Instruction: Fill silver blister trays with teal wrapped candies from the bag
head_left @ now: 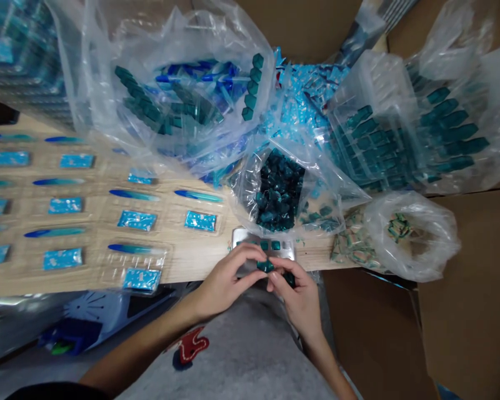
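Note:
My left hand (pixel 229 278) pinches a small dark teal plastic piece (pixel 265 266) between thumb and fingertips. On the other side, the fingertips of my right hand (pixel 295 289) close on the same piece. A second dark teal piece (pixel 289 278) sits within the curled fingers of my right hand. Just beyond my fingers lies a silvery metal tray (pixel 238 235) with teal pieces in a row, partly hidden by my hands. Behind it, an open clear bag (pixel 250 208) holds a heap of loose dark teal pieces.
Clear blister trays (pixel 166 261) with blue pens and blue packets cover the table's left. A large plastic bag (pixel 120 128) holds pens and teal strips. Stacked teal pieces (pixel 366 128) stand at the right, near a bag of small striped pieces (pixel 400 228). Cardboard (pixel 470 300) is at the right.

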A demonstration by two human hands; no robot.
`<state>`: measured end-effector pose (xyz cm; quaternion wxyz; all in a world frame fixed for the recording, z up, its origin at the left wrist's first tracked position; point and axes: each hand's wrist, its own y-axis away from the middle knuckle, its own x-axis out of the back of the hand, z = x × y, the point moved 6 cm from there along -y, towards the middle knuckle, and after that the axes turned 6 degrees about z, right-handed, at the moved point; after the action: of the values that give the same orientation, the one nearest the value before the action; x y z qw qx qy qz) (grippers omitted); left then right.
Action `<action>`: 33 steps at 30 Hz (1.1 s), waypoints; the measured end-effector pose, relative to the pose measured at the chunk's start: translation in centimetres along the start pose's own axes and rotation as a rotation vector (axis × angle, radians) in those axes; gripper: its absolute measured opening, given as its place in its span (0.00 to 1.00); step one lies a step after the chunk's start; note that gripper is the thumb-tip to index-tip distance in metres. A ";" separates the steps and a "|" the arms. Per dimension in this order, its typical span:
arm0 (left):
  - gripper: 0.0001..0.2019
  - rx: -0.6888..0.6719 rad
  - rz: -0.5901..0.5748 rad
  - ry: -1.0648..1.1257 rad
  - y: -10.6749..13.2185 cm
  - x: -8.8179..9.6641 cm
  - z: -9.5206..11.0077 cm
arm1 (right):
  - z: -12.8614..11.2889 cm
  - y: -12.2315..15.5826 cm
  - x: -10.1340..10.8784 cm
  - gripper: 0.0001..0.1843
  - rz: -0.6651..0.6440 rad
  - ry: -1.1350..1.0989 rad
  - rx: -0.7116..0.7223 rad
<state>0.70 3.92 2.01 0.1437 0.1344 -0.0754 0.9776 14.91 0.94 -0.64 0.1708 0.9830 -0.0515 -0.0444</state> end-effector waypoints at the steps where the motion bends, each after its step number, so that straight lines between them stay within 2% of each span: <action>1: 0.10 -0.023 -0.007 -0.040 0.0 0.1 0.2 | -0.6 0.0 0.0 0.08 0.010 0.060 0.065; 4: 0.11 -0.110 -0.030 -0.144 0.1 0.4 0.9 | -2.2 0.1 -0.1 0.07 -0.007 0.189 0.251; 6: 0.10 -0.147 -0.043 -0.168 0.3 0.4 1.2 | -2.7 0.1 -0.2 0.07 -0.032 0.243 0.313; 8: 0.08 -0.131 -0.051 -0.166 0.6 0.4 1.1 | -2.5 -0.1 -0.2 0.05 -0.055 0.272 0.295; 11: 0.04 -0.024 -0.077 -0.145 0.9 0.2 0.4 | -1.6 -0.4 -0.1 0.02 -0.101 0.244 0.179; 14: 0.06 0.056 -0.138 -0.147 1.1 -0.6 -0.5 | -0.9 -0.6 0.0 0.02 -0.140 0.195 0.094; 17: 0.06 -0.008 -0.172 -0.167 1.1 -1.2 -0.5 | -0.7 -0.6 0.2 0.04 -0.137 0.206 0.102; 20: 0.07 -0.067 -0.129 -0.149 1.1 -1.2 -0.3 | -0.8 -0.6 0.4 0.05 -0.128 0.203 0.114; 23: 0.07 -0.062 -0.099 -0.087 1.1 -0.9 -0.2 | -0.9 -0.5 0.3 0.08 -0.134 0.157 0.112; 28: 0.04 0.171 -0.120 0.078 1.0 -1.0 -0.6 | -1.7 -0.5 0.4 0.14 -0.152 0.148 0.167; 33: 0.18 0.367 -0.266 0.484 1.1 -2.3 0.3 | -2.6 -0.1 -0.3 0.21 -0.310 0.086 0.156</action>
<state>2.55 2.19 1.50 0.2574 -0.0693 0.1568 0.9510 14.90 1.96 1.77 0.0872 0.9904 0.1049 -0.0238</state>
